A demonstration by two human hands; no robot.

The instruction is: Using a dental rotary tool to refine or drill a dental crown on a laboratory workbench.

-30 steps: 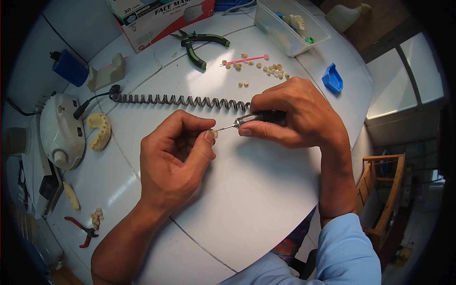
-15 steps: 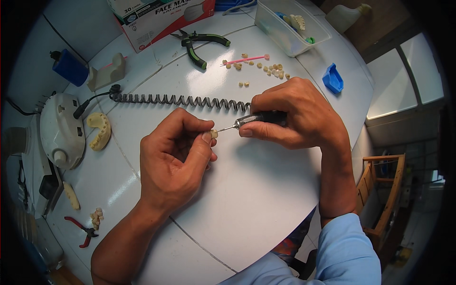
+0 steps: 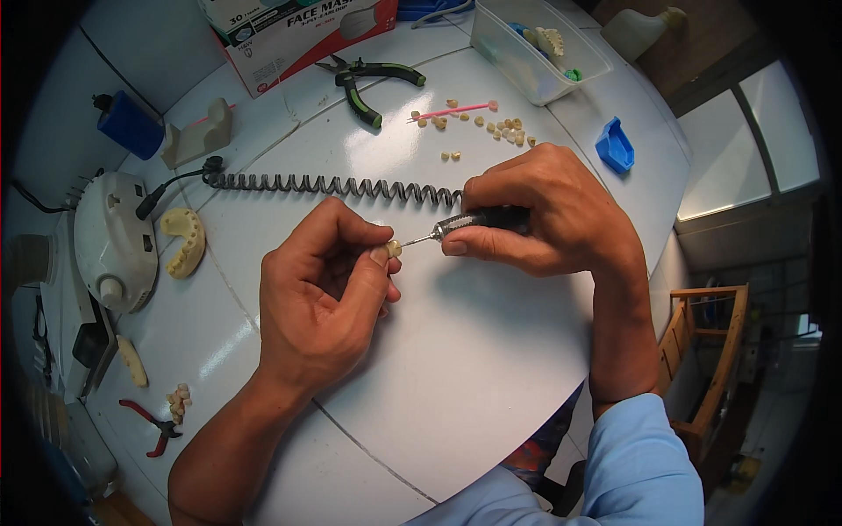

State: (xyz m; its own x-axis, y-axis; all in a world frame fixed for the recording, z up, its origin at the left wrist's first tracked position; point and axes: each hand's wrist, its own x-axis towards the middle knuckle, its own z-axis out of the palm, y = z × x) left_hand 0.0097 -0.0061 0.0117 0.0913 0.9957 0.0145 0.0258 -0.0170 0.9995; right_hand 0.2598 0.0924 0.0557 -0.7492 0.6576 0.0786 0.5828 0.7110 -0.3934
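Between thumb and fingertips, my left hand (image 3: 329, 289) pinches a small cream artificial tooth (image 3: 394, 249). My right hand (image 3: 548, 215) is wrapped round a black rotary handpiece (image 3: 482, 221), thumb along its underside. The handpiece's thin metal bur (image 3: 417, 241) points left and its tip meets the tooth, or very nearly so. From the handpiece a black coiled cord (image 3: 333, 185) runs left to a white control unit (image 3: 116, 241). Several loose artificial teeth (image 3: 509, 131) lie beyond my right hand, beside a thin pink stick (image 3: 452, 111).
Green-handled pliers (image 3: 364, 83) lie near a mask box (image 3: 303, 44). A clear plastic tub (image 3: 539, 66) and a blue tray-like piece (image 3: 615, 145) are at the far right. On the left are a cream dental model (image 3: 184, 244), red-handled cutters (image 3: 156, 430) and a small tooth pile (image 3: 179, 403).
The tooth has turned or shifted very slightly in my left fingertips. My right hand and the handpiece stay almost where they were.
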